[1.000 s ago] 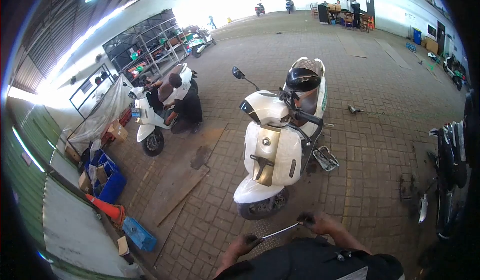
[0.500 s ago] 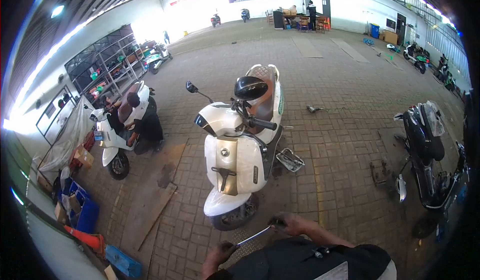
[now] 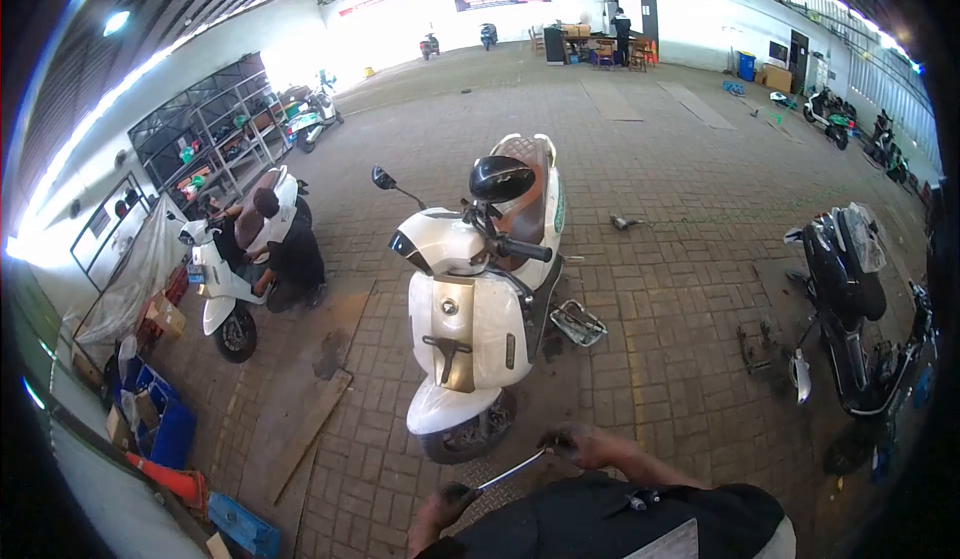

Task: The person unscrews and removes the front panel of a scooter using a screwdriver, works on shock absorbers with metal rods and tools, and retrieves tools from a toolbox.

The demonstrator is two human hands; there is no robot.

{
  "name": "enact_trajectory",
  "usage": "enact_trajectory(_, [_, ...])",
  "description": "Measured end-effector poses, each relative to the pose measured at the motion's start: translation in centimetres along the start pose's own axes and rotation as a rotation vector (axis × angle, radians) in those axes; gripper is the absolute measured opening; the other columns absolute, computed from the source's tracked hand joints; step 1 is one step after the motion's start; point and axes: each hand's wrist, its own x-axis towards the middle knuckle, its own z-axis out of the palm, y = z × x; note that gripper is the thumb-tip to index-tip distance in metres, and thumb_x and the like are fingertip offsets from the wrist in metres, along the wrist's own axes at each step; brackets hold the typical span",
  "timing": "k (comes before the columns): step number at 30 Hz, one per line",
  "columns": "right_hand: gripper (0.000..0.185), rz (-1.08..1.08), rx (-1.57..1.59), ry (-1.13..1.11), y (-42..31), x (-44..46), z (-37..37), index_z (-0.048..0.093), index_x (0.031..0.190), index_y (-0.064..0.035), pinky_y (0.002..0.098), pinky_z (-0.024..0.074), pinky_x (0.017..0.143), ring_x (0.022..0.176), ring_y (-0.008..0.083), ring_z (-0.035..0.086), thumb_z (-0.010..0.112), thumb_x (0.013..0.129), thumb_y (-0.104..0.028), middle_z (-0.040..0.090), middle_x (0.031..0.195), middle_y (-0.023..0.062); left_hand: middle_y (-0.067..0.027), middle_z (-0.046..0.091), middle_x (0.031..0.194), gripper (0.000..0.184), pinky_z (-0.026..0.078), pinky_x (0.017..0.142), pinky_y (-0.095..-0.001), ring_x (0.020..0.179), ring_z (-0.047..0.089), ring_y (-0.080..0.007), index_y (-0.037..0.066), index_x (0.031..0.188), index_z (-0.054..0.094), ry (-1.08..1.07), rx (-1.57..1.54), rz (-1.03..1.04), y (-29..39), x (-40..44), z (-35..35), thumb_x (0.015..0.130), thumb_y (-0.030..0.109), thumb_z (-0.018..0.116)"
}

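In front of my body, both hands hold a thin, straight, silvery metal tool (image 3: pixel 512 469); its ends are hidden in my fingers, so its exact kind cannot be told. My left hand (image 3: pixel 447 506) closes round the lower-left end. At the upper-right end my right hand (image 3: pixel 577 446) is closed too. Just beyond them a white scooter (image 3: pixel 468 329) stands upright, its front wheel (image 3: pixel 470 437) nearest my hands. Neither hand touches it.
A person (image 3: pixel 290 259) crouches beside another white scooter (image 3: pixel 212 274) at left. A blue crate (image 3: pixel 165 424) and an orange cone (image 3: pixel 170 479) lie at lower left. A partly dismantled black scooter (image 3: pixel 850 299) is at right. A metal part (image 3: pixel 578 323) lies beside the nearest scooter.
The view has shifted very slightly. My hands keep hold of the metal tool in nearly the same position. The crouching person has moved a little.
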Motion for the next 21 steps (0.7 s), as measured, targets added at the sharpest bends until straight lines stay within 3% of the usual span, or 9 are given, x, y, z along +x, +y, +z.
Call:
enact_trajectory(7, [0.029,-0.054,0.012,0.079,0.4,0.3,-0.7,0.06,0.116,-0.0033,0.042,0.0481,0.091,0.105,0.033,0.062,0.059,0.094,-0.022,0.064,0.115,0.0197,-0.0183,0.068,0.108,0.06,0.05,0.09,-0.039,0.104,0.065,-0.0304,0.003,0.11,0.069,0.044,-0.026,0.07,-1.8,0.3,0.4,0.085,0.057,0.064])
enact_trajectory(9, [0.033,0.04,0.025,0.177,0.3,0.3,-1.8,0.06,0.118,-0.0047,0.0419,0.048,0.091,0.105,0.0327,0.062,0.058,0.094,-0.027,0.064,0.114,0.0206,-0.0184,0.069,0.108,0.061,0.05,0.091,-0.0389,0.105,0.065,-0.0306,0.003,0.111,0.068,0.007,0.013,-0.065,-0.8,-1.1,-0.9,0.084,0.057,0.064])
enact_trajectory(12, [0.037,0.137,-0.071,0.287,-0.4,0.3,-2.5,0.061,0.118,-0.004,0.042,0.0479,0.091,0.104,0.0331,0.062,0.058,0.094,-0.032,0.064,0.114,0.0198,-0.0193,0.068,0.108,0.06,0.05,0.09,-0.0397,0.104,0.065,-0.0312,0.002,0.11,0.068,0.077,-0.019,-0.098,-1.5,-2.2,-1.3,0.085,0.056,0.064])
enact_trajectory(15, [0.039,0.125,-0.071,0.198,-3.7,0.1,-2.6,0.062,0.117,-0.0029,0.042,0.0478,0.09,0.104,0.0351,0.062,0.059,0.093,-0.034,0.065,0.113,0.0189,-0.0177,0.071,0.1,0.055,0.051,0.083,-0.0392,0.094,0.067,-0.0297,0.0,0.104,0.07,0.135,-0.046,-0.007,-1.9,-2.7,-1.2,0.083,0.051,0.069])
enact_trajectory(16, [0.039,0.125,-0.071,0.188,-4.0,0.4,-2.1,0.062,0.117,-0.0029,0.042,0.0478,0.09,0.104,0.0351,0.062,0.059,0.093,-0.034,0.065,0.113,0.0189,-0.0177,0.071,0.1,0.055,0.051,0.083,-0.0392,0.094,0.067,-0.0297,0.0,0.104,0.07,0.136,-0.051,-0.015,-1.6,-2.8,-1.2,0.083,0.051,0.069])
enact_trajectory(18, [0.04,0.012,-0.19,-0.04,-4.1,1.1,-1.2,0.062,0.115,-0.0017,0.0425,0.0482,0.089,0.102,0.0368,0.062,0.06,0.093,-0.034,0.066,0.112,0.0187,-0.0192,0.068,0.109,0.058,0.05,0.089,-0.04,0.103,0.066,-0.0304,0.002,0.11,0.068,0.074,-0.035,-0.04,-0.7,-2.8,-1.4,0.084,0.054,0.067])
enact_trajectory(21, [0.037,-0.133,-0.191,-0.028,-2.9,2.1,0.9,0.067,0.108,-0.0033,0.0409,0.0505,0.082,0.093,0.0324,0.065,0.062,0.092,-0.036,0.068,0.102,0.017,-0.0191,0.068,0.109,0.06,0.05,0.089,-0.0398,0.103,0.065,-0.0311,0.002,0.111,0.068,0.055,-0.135,0.012,-0.3,-2.6,-1.0,0.084,0.056,0.066])
